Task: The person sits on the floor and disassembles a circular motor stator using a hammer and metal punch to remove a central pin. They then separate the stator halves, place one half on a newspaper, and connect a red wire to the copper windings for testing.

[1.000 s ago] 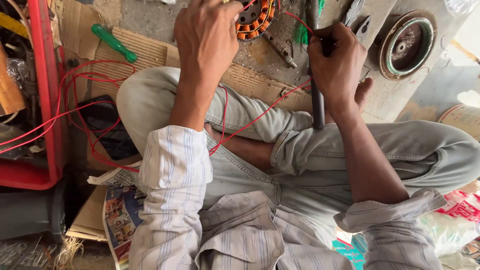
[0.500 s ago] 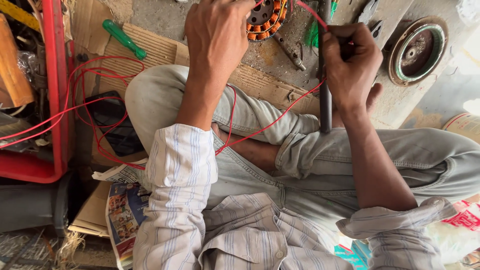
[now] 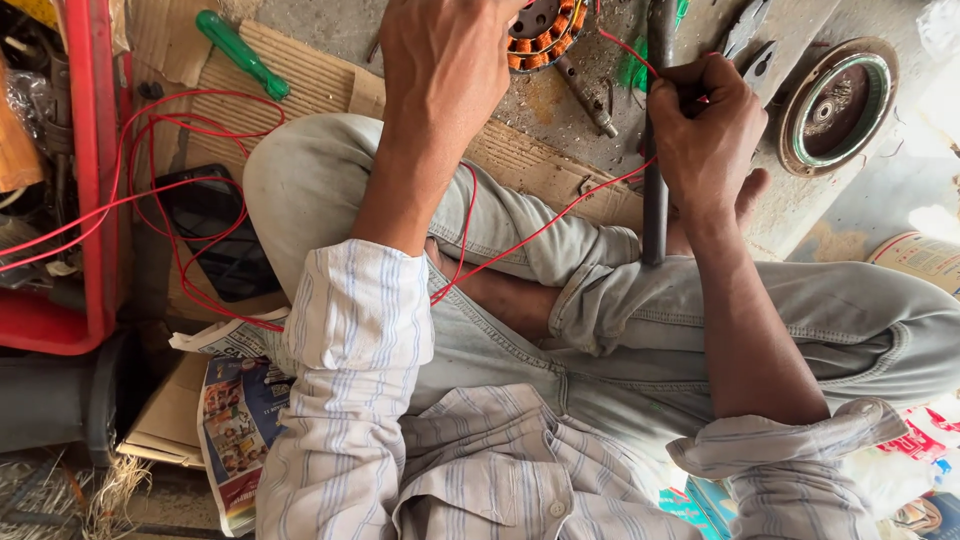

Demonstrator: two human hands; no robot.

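Note:
I sit cross-legged on the floor. My left hand (image 3: pixel 445 60) rests over a round stator (image 3: pixel 545 35) with orange copper coils at the top of the view, gripping its edge. My right hand (image 3: pixel 705 135) is closed around a dark metal rod (image 3: pixel 655 215) that stands upright against my leg, and it also pinches a thin red wire (image 3: pixel 540 230). That wire runs from the fist down across my lap and loops away to the left.
A green-handled screwdriver (image 3: pixel 240 52) lies on cardboard at top left. A red crate (image 3: pixel 95 200) stands at the left beside a black phone (image 3: pixel 215 235). Pliers (image 3: pixel 750 45) and a round metal motor cover (image 3: pixel 835 100) lie at the right. Newspaper (image 3: pixel 235 420) sits under my left knee.
The view has shifted slightly, so the hands sit a little lower and further right in frame. Both hands keep their hold; the red wire stays taut.

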